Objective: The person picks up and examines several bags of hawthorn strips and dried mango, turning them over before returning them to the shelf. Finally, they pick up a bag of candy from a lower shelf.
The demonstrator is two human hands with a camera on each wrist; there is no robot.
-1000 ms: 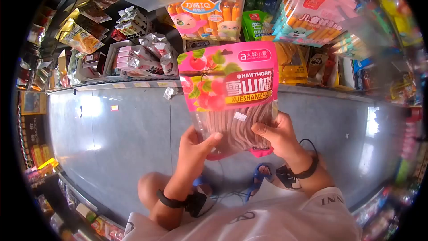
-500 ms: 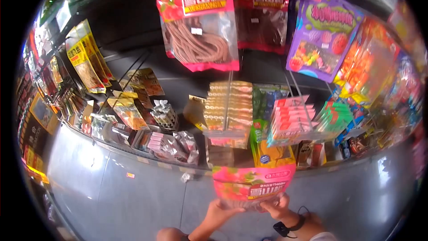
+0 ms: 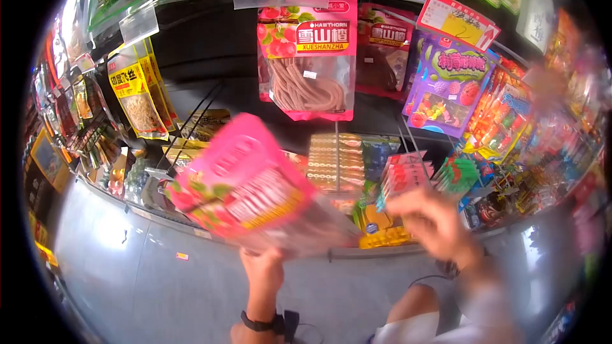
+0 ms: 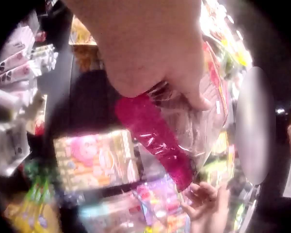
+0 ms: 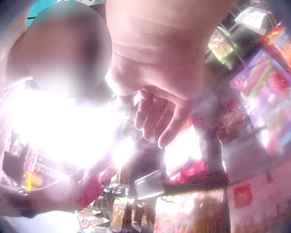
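Observation:
A pink bag of hawthorn strips (image 3: 245,181), blurred and tilted to the left, is held low by my left hand (image 3: 262,271). In the left wrist view the thumb of that hand (image 4: 145,53) lies over the bag's clear part, close to its dark pink bottom edge (image 4: 153,138). My right hand (image 3: 437,223) is off the bag, to its right, with loosely bent fingers and nothing in them; the right wrist view shows this hand (image 5: 155,82) too. Straight ahead, a matching hawthorn bag (image 3: 306,86) hangs on the rack.
Beside the hanging bag are a darker hawthorn bag (image 3: 382,51) and purple candy bags (image 3: 449,89) under a red-and-yellow price sign (image 3: 456,22). Yellow snack packs (image 3: 137,92) hang at left. Metal hooks stick out over the lower shelf, and grey floor (image 3: 153,267) lies below.
Both hands gripped the bag earlier; the right hand has let go and moved right. The left hand has swung the bag leftward and tilted it. The head view has risen to the rack.

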